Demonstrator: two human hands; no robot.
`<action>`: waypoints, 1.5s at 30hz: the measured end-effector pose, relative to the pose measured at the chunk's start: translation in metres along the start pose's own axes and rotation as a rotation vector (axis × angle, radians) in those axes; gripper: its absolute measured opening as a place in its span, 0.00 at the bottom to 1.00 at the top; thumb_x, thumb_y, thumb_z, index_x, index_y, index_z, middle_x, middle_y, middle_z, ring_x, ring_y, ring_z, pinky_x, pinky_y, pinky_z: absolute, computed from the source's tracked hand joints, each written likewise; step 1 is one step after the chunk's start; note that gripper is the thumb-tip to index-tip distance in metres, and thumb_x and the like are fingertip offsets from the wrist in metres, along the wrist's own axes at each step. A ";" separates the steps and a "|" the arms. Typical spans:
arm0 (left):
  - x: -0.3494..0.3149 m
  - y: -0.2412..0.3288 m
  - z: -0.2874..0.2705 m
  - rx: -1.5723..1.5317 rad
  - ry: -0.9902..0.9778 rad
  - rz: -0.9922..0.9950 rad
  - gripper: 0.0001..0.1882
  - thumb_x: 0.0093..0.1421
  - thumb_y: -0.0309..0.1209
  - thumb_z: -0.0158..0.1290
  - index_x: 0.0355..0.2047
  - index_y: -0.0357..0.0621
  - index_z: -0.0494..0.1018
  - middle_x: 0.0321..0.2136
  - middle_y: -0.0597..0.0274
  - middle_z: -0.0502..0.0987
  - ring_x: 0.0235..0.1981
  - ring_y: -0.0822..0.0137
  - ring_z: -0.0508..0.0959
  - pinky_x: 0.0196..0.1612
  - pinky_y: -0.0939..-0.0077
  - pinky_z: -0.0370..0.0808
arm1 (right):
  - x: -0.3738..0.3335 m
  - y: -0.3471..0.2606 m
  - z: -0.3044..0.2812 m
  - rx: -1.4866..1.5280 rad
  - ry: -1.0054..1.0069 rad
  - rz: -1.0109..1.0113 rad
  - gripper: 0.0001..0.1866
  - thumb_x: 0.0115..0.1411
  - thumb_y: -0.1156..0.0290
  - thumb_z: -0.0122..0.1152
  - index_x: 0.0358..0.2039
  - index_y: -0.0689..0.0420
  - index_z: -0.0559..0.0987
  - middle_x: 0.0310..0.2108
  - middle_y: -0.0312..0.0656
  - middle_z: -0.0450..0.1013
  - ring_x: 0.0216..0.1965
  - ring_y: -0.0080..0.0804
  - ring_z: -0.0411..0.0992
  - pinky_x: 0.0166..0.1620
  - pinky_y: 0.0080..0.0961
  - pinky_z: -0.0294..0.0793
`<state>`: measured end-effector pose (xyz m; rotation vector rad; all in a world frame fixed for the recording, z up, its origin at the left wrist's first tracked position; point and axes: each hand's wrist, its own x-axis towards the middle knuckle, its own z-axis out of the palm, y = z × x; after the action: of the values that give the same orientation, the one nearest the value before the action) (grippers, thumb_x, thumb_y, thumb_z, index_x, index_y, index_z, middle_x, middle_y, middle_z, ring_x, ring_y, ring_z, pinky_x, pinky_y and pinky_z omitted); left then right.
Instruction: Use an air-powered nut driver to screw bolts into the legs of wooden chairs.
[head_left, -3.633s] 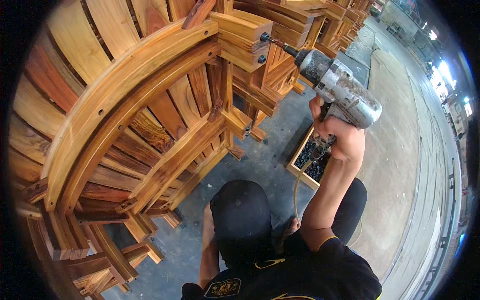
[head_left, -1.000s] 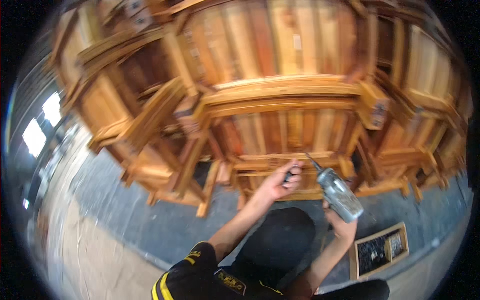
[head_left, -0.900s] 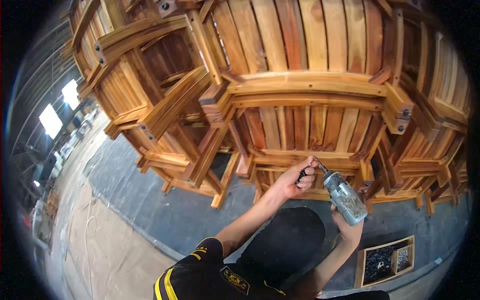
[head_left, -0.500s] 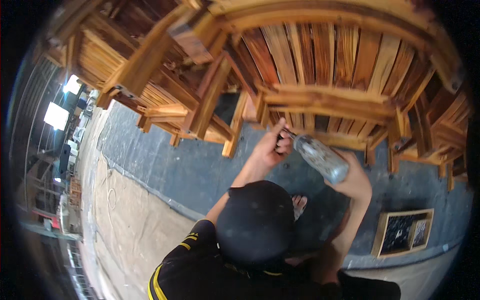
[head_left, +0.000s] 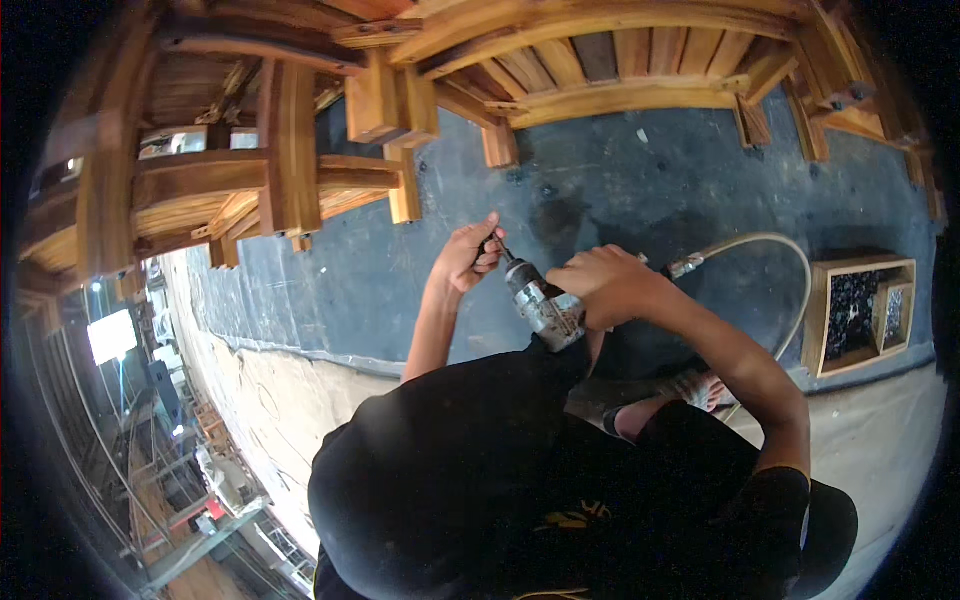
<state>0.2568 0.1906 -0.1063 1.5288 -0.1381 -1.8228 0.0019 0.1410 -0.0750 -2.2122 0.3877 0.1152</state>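
My right hand (head_left: 615, 288) is wrapped round the grip of a worn grey and black air drill (head_left: 545, 305), with an air hose (head_left: 760, 240) running off from its handle. The drill's thin bit points up and left at my left hand (head_left: 468, 258). That hand is closed about a small dark thing at the end of the bit, mostly hidden by the fingers; its kind cannot be made out. Both hands are over the dark floor mat (head_left: 590, 190), below the legs of a slatted wooden bench (head_left: 620, 105) and apart from it.
More wooden furniture frames (head_left: 290, 150) stand along the left and far side, with legs jutting toward me. At the right, a shallow wooden box (head_left: 820, 320) holds small dark pieces in compartments. A pale sheet (head_left: 270, 390) covers the floor at the lower left.
My view has shifted, and the bench now appears higher up. Both hands have come away from the bench leg, the drill is seen more from its side, and its hose has come into view.
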 end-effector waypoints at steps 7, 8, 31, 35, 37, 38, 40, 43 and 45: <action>0.022 0.016 -0.001 0.364 0.054 0.076 0.16 0.62 0.40 0.52 0.25 0.40 0.70 0.13 0.74 0.62 0.10 0.81 0.57 0.12 0.86 0.49 | 0.019 0.002 0.030 -0.085 0.089 0.090 0.25 0.41 0.68 0.65 0.42 0.56 0.71 0.34 0.47 0.73 0.38 0.47 0.74 0.40 0.42 0.71; 0.022 0.019 0.008 0.428 0.096 0.114 0.16 0.62 0.40 0.52 0.27 0.38 0.70 0.13 0.73 0.62 0.10 0.81 0.57 0.12 0.86 0.49 | 0.021 0.004 0.031 -0.090 0.027 0.142 0.24 0.43 0.68 0.63 0.42 0.56 0.71 0.34 0.48 0.73 0.37 0.47 0.75 0.38 0.41 0.72; 0.070 -0.019 -0.059 -0.420 -0.098 0.036 0.07 0.60 0.29 0.47 0.37 0.39 0.66 0.24 0.63 0.65 0.19 0.75 0.62 0.15 0.86 0.58 | 0.036 0.031 0.080 -0.180 0.266 0.202 0.20 0.44 0.74 0.59 0.40 0.55 0.68 0.33 0.45 0.70 0.32 0.43 0.75 0.36 0.36 0.73; 0.076 -0.006 -0.054 -0.332 -0.170 0.039 0.09 0.63 0.33 0.46 0.35 0.39 0.66 0.23 0.64 0.66 0.19 0.75 0.63 0.15 0.86 0.58 | 0.033 0.030 0.081 -0.188 0.245 0.209 0.20 0.44 0.75 0.59 0.41 0.55 0.69 0.33 0.45 0.70 0.33 0.42 0.75 0.36 0.36 0.73; 0.077 -0.002 -0.047 -0.323 -0.202 0.014 0.11 0.64 0.36 0.46 0.35 0.40 0.66 0.22 0.65 0.65 0.18 0.76 0.63 0.15 0.86 0.57 | 0.031 0.031 0.081 -0.194 0.227 0.222 0.21 0.43 0.76 0.59 0.41 0.55 0.69 0.34 0.45 0.70 0.33 0.42 0.75 0.36 0.36 0.73; 0.078 0.001 -0.044 -0.265 -0.183 0.030 0.11 0.64 0.37 0.46 0.35 0.40 0.66 0.22 0.65 0.65 0.18 0.75 0.63 0.15 0.86 0.57 | 0.031 0.031 0.081 -0.205 0.215 0.231 0.22 0.44 0.72 0.62 0.41 0.55 0.69 0.34 0.45 0.70 0.34 0.42 0.75 0.37 0.35 0.73; 0.081 0.005 -0.041 -0.202 -0.163 0.042 0.12 0.65 0.38 0.46 0.35 0.41 0.66 0.22 0.65 0.65 0.18 0.75 0.63 0.15 0.86 0.56 | 0.031 0.031 0.079 -0.212 0.207 0.241 0.23 0.44 0.69 0.64 0.42 0.55 0.69 0.34 0.45 0.70 0.34 0.42 0.75 0.37 0.35 0.73; 0.084 0.010 -0.041 -0.170 -0.062 0.037 0.11 0.63 0.38 0.47 0.35 0.41 0.67 0.21 0.65 0.66 0.18 0.74 0.64 0.15 0.85 0.57 | 0.034 0.029 0.075 -0.192 0.187 0.239 0.29 0.41 0.58 0.70 0.41 0.54 0.69 0.35 0.44 0.70 0.35 0.42 0.75 0.37 0.36 0.73; 0.086 0.011 -0.045 -0.135 -0.109 0.084 0.10 0.59 0.36 0.49 0.33 0.41 0.68 0.23 0.64 0.67 0.18 0.72 0.65 0.15 0.83 0.58 | 0.036 0.027 0.073 -0.206 0.177 0.240 0.35 0.36 0.50 0.73 0.41 0.53 0.69 0.35 0.43 0.70 0.36 0.42 0.75 0.37 0.38 0.72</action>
<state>0.3004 0.1478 -0.1826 1.3119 -0.1264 -1.8116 0.0310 0.1742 -0.1488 -2.3786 0.7692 0.0919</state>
